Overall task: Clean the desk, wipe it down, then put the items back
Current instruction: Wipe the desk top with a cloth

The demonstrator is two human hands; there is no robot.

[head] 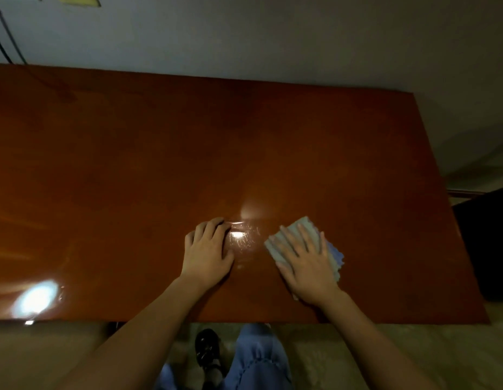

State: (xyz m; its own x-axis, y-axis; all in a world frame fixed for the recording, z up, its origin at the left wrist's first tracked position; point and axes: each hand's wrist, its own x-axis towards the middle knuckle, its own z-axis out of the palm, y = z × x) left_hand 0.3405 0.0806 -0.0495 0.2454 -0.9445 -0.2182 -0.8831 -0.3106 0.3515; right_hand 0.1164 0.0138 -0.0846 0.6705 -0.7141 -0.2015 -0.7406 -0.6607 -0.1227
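Wiping desk | cloth is pressed flat under open right hand | left hand rests curled, empty | overlapping strokes advised, edges included

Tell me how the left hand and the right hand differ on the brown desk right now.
The right hand lies flat with its fingers spread, pressing the folded grey-and-blue cloth onto the glossy brown wooden desk. The left hand has no cloth under it and rests straight on the wood, its fingers bent at the tips. The left hand sits beside a bright glare patch; the right does not. Both rest near the desk's front edge.
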